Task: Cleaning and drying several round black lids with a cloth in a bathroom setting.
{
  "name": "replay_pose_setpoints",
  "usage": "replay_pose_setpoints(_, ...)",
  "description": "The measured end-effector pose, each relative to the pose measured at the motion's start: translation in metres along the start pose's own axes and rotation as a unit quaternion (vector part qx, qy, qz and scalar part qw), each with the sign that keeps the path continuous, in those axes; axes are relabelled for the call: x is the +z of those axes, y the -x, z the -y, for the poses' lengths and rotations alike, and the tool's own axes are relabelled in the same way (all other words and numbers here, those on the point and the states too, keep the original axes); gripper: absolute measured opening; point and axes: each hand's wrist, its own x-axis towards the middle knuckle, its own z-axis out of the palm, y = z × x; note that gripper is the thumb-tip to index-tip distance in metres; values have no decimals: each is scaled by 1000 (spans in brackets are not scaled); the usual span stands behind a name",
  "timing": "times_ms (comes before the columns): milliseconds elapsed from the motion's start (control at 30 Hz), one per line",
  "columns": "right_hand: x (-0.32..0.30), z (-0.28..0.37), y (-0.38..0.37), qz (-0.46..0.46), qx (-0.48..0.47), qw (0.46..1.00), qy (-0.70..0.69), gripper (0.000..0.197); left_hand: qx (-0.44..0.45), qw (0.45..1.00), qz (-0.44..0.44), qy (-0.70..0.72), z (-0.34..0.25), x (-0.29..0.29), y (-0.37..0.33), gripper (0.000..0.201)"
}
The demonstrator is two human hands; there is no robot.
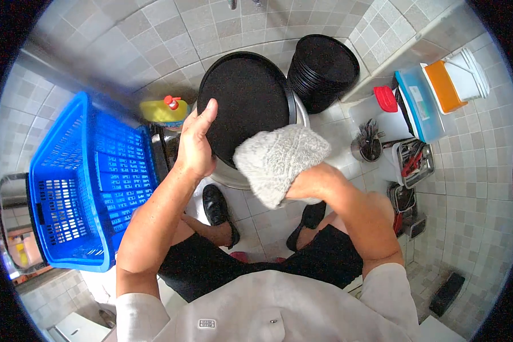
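Observation:
A large round black tray [245,100] lies tilted over a pale round tub [233,177], most of which it hides. At the tray's left edge is my left hand [198,142], its thumb up along the rim and its other fingers mostly hidden; it appears to grip the edge. My right hand [312,181] holds a fluffy grey cloth [282,157], which covers most of its fingers. The cloth overlaps the tray's lower right edge in view; whether it presses on the surface is hard to see.
A stack of black round trays [325,71] stands behind right. At left are a blue plastic basket [119,171] and a yellow bottle with a red cap [164,111]. Along the right wall sit a cutlery holder [367,147], a utensil basket [414,162] and a blue-edged plastic box [419,105].

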Motion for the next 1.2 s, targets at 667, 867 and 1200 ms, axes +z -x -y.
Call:
replay_pose_setpoints(667,-27,-48,4,252,489,835,11,38,-138,987,84,26,-2,7,13,54)
replay_pose_setpoints(867,-3,-83,32,55,70,990,-112,34,-93,995,17,26,-12,-6,-7,53)
replay_pose_setpoints(1200,36,-95,-12,39,-20,999,-31,35,-47,996,-28,-75,-7,11,-15,50)
